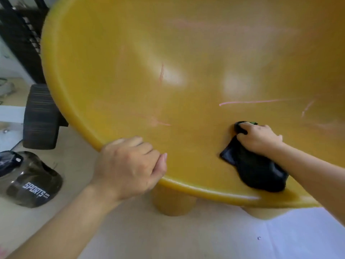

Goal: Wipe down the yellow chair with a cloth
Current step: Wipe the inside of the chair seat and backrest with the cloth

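Yellow chair (186, 71): fills frame. Left hand (130, 165): grips rim (74, 118), 7 o'clock, steadying. Right hand (259, 137): clutches black cloth (257, 169) on chair, 4 o'clock. Advised: firm overlapping strokes toward pink streak (257, 101) at cloth's 12 o'clock.

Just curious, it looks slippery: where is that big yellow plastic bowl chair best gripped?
Probably grip the yellow plastic chair by its rounded front rim, coming from the front like the left hand: the lip gives fingers an edge; the smooth bowl doesn't.
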Available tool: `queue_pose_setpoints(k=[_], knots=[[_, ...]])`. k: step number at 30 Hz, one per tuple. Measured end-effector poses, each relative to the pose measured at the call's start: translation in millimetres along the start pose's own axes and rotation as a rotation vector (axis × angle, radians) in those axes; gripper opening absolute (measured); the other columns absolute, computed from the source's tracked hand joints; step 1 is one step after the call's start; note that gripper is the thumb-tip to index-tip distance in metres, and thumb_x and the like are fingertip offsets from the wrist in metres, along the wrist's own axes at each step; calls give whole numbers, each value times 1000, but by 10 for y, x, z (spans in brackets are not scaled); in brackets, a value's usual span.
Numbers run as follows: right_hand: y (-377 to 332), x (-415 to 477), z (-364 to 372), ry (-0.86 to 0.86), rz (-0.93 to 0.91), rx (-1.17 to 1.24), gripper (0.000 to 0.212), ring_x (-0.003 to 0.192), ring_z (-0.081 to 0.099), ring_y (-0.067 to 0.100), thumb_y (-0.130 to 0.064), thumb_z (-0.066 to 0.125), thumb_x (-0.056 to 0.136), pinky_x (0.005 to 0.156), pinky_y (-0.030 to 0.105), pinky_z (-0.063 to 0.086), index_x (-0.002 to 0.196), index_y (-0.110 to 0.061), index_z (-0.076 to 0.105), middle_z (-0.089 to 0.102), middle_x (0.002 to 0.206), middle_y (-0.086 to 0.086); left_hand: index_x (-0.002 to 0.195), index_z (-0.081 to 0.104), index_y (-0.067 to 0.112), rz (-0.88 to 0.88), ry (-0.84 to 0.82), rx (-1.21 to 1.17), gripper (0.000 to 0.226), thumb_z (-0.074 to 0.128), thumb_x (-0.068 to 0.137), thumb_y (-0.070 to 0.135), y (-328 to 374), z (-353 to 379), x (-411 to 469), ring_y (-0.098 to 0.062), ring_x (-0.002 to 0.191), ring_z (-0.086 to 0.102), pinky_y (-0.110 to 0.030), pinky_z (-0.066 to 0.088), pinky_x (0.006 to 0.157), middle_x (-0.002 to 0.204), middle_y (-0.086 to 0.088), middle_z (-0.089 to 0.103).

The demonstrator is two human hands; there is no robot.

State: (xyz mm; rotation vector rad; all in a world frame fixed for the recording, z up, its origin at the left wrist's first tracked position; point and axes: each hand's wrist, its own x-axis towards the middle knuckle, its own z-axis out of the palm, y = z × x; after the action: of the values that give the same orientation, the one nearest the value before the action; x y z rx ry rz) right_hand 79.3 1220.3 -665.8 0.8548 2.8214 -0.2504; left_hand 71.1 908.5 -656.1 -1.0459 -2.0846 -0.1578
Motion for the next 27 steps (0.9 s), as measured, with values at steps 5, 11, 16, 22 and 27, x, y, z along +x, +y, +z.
queue_pose_setpoints(k=[5, 11, 16, 22, 27], knots=[[-1656, -232, 289, -56, -566, 401, 44, 132, 41, 25, -37, 44, 93, 110, 46, 31, 137, -40, 45, 46, 146, 1, 51, 44, 19, 25, 91, 14, 40, 48, 90, 25, -13, 22, -19, -25, 49, 47, -31, 31, 45, 50, -3, 44], [-833, -550, 212, -351, -892, 468, 42, 131, 44, 3, -9, 45, 98, 114, 22, 27, 136, -23, 53, 49, 141, -11, 57, 54, 13, -5, 85, -76, 36, 51, 91, 23, -78, -69, -54, -28, 58, 51, -38, 37, 54, 58, -5, 51], [-1071, 176, 248, 0, -320, 197, 47, 139, 30, 28, -34, 37, 97, 107, 54, 25, 144, -37, 36, 37, 152, 0, 75, 68, 18, -74, -114, -65, 34, 55, 88, 47, -358, -249, -189, -25, 83, 61, -38, 40, 86, 81, 2, 64], [-1979, -662, 195, -247, -919, 770, 45, 138, 35, 8, -18, 45, 96, 117, 27, 23, 141, -25, 46, 41, 149, -11, 83, 64, 28, -55, -241, -201, 34, 61, 78, 61, -365, -319, -205, -12, 91, 57, -30, 25, 83, 88, 13, 58], [-927, -397, 284, -293, -933, 470, 43, 136, 39, 4, -14, 44, 99, 116, 28, 26, 139, -27, 48, 43, 146, -13, 80, 67, 21, -69, -190, -253, 40, 61, 78, 61, -350, -332, -224, -17, 90, 51, -29, 30, 81, 90, 4, 59]])
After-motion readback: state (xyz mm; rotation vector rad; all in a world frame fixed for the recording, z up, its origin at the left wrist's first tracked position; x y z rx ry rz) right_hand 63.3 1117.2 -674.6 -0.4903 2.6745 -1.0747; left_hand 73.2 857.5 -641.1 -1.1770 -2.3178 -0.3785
